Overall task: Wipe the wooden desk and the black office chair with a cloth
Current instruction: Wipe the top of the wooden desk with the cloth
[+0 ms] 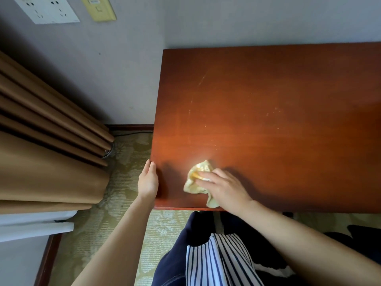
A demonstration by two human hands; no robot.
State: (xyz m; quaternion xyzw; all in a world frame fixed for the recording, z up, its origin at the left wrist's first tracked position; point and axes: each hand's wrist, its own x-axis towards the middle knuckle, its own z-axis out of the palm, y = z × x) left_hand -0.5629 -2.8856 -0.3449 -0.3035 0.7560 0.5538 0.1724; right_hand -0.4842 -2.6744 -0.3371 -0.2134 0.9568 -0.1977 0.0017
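Observation:
The reddish-brown wooden desk (268,112) fills the right half of the view, its top bare with faint scratches. A crumpled pale yellow cloth (195,182) lies near the desk's front left corner. My right hand (223,187) presses down on the cloth with fingers spread flat over it. My left hand (148,181) rests with straight fingers against the desk's left edge, beside the corner. A dark shape at the lower right, partly behind my right arm, may be the black office chair (362,234); I cannot tell for sure.
Tan curtains (47,145) hang at the left, close to the desk's side. A grey wall with sockets (46,9) stands behind. Patterned carpet (115,223) covers the floor between curtain and desk. My legs and striped top sit below the desk's front edge.

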